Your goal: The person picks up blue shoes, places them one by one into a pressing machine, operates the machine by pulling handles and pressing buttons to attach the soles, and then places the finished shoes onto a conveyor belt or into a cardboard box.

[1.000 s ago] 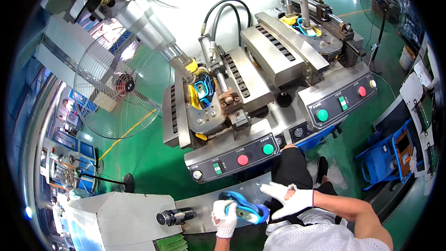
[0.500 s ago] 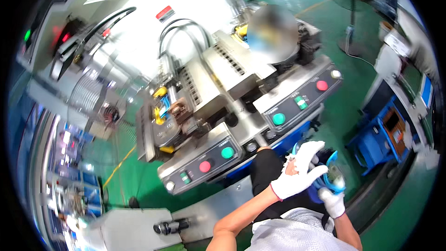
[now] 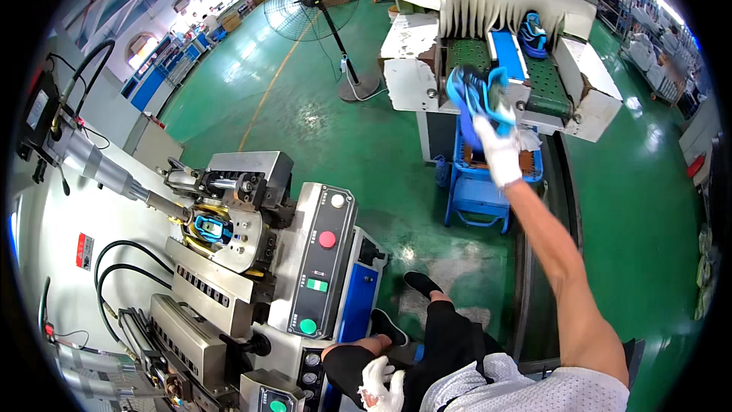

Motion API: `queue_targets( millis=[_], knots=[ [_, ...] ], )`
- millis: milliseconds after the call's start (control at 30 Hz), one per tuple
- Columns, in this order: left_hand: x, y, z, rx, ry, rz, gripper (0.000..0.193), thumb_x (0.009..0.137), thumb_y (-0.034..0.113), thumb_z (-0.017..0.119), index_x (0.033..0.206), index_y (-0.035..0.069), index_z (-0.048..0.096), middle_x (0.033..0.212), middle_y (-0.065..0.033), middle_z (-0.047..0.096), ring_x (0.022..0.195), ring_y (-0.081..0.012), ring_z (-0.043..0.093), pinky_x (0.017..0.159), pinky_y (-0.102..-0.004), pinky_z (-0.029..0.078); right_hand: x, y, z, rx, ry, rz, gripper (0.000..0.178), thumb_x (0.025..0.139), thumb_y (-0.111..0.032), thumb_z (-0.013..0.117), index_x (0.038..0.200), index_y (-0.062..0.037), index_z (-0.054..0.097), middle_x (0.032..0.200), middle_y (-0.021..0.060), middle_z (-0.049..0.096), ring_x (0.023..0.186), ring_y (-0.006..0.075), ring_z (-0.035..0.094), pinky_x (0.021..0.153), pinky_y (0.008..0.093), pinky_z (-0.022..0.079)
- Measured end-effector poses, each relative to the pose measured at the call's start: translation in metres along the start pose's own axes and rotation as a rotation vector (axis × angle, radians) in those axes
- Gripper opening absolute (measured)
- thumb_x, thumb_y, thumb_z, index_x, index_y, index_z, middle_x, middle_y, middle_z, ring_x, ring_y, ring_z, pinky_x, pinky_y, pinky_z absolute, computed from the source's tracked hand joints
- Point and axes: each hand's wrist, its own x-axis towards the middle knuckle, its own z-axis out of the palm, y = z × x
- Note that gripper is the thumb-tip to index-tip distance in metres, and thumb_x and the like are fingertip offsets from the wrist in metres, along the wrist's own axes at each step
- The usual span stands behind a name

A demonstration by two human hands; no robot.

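Note:
My right hand (image 3: 499,154), in a white glove, is stretched far forward and grips a blue shoe upper (image 3: 467,93) with light-blue edging. Held this way, the upper is at the front end of a conveyor with a green perforated belt (image 3: 550,93); whether it touches the belt I cannot tell. Another blue shoe (image 3: 533,37) stands farther back on that belt. My left hand (image 3: 380,385), also gloved and with a hole or worn patch, hangs over my lap by the machine, fingers apart and nothing in them.
At left stands a metal machine with a button panel (image 3: 319,259); a light-blue piece (image 3: 213,229) sits in its clamp. A blue cart (image 3: 479,187) is below the conveyor's end. A standing fan (image 3: 335,27) is at the back. A rail (image 3: 526,290) runs along the floor.
My view has swung right, from the machine to the conveyor. My right hand has reached out with the shoe upper; my left hand has come away from it and dropped to my lap.

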Motion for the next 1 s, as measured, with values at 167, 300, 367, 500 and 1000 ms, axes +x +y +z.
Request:
queue_targets(
  millis=[167, 300, 367, 500, 1000],
  knots=[
    [0.001, -0.024, -0.002, 0.029, 0.045, -0.066, 0.039, 0.094, 0.009, 0.074, 0.131, 0.006, 0.062, 0.102, -0.0130, 0.070, 0.088, -0.0251, 0.071, 0.081, -0.0379, 0.058, 0.156, 0.045, 0.084, -0.527, -0.076, 0.124, 0.106, 0.077, -0.072, 0.067, 0.154, -0.0024, 0.045, 0.137, 0.0282, 0.064, 0.129, 0.0411, 0.061, 0.112, 0.0487, 0.044],
    [0.007, -0.030, 0.007, -0.008, 0.041, -0.223, 0.038, 0.096, 0.014, 0.072, 0.132, 0.007, 0.061, 0.107, -0.0148, 0.071, 0.091, -0.0273, 0.071, 0.084, -0.0399, 0.058, 0.218, 0.055, 0.124, -0.686, -0.254, 0.266, 0.098, 0.083, -0.077, 0.056, 0.145, -0.0010, 0.057, 0.137, 0.0251, 0.066, 0.129, 0.0389, 0.063, 0.109, 0.0460, 0.047],
    [0.011, -0.027, 0.010, 0.010, 0.016, -0.254, 0.038, 0.097, 0.015, 0.071, 0.133, 0.008, 0.062, 0.111, -0.0173, 0.071, 0.095, -0.0299, 0.072, 0.086, -0.0418, 0.058, 0.238, 0.064, 0.130, -0.898, -0.263, 0.234, 0.103, 0.087, -0.079, 0.051, 0.150, 0.0029, 0.051, 0.146, 0.0242, 0.060, 0.134, 0.0373, 0.059, 0.111, 0.0449, 0.047],
    [0.017, -0.028, 0.025, -0.030, -0.004, -0.282, 0.038, 0.097, 0.015, 0.071, 0.134, 0.010, 0.062, 0.104, -0.0169, 0.073, 0.092, -0.0312, 0.073, 0.085, -0.0429, 0.058, 0.241, 0.084, 0.116, -0.926, -0.207, 0.230, 0.107, 0.087, -0.079, 0.055, 0.153, 0.0040, 0.045, 0.145, 0.0261, 0.059, 0.130, 0.0381, 0.062, 0.113, 0.0448, 0.045],
    [-0.065, -0.077, -0.021, -0.084, 0.217, -0.383, 0.039, 0.099, 0.025, 0.069, 0.130, 0.003, 0.064, 0.128, -0.0204, 0.066, 0.120, -0.0372, 0.064, 0.104, -0.0440, 0.050, -0.323, -0.045, 0.047, 0.307, -1.115, 0.767, 0.057, 0.104, -0.012, 0.060, 0.154, 0.0049, 0.039, 0.153, 0.0232, 0.051, 0.115, 0.0265, 0.067, 0.091, 0.0369, 0.060]
  ],
)
